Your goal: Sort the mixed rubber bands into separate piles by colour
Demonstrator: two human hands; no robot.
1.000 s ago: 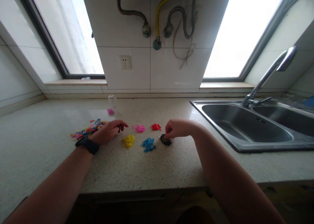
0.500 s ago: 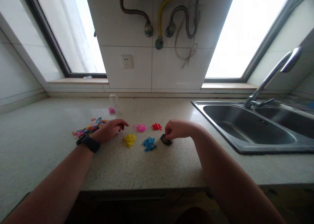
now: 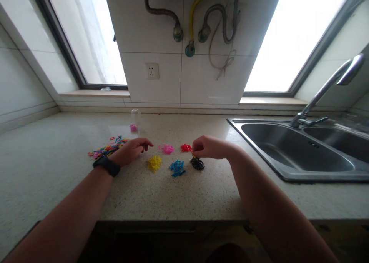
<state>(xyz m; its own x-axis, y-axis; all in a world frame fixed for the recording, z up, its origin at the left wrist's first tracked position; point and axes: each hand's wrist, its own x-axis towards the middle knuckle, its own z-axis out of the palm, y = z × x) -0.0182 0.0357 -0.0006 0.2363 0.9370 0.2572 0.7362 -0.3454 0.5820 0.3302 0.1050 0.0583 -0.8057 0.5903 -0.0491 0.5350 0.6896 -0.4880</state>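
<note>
Sorted so far: five small heaps of rubber bands lie in front of me: pink heap (image 3: 167,149) and red heap (image 3: 185,148) in the far row, yellow heap (image 3: 154,163), blue heap (image 3: 177,167) and black heap (image 3: 197,163) in the near row.
Left to sort: the mixed pile (image 3: 106,149) of many colours sits to the left, just beyond my wrist (a good share remains, I judge).
Left hand (image 3: 131,152): rests on the counter (image 3: 178,197) between the mixed pile and the pink heap, fingers loosely curled; I cannot tell whether it holds a band.
Right hand (image 3: 208,147): fingertips pinched together beside the red heap and just above the black heap, seemingly on something small and yellowish, too small to be sure.
Surface: pale speckled stone.
Room: steel sink (image 3: 294,151) and tap (image 3: 328,86) to the right, a small clear jar (image 3: 135,120) farther back, tiled wall with a socket (image 3: 152,70) and hoses (image 3: 201,20) between two bright windows.
</note>
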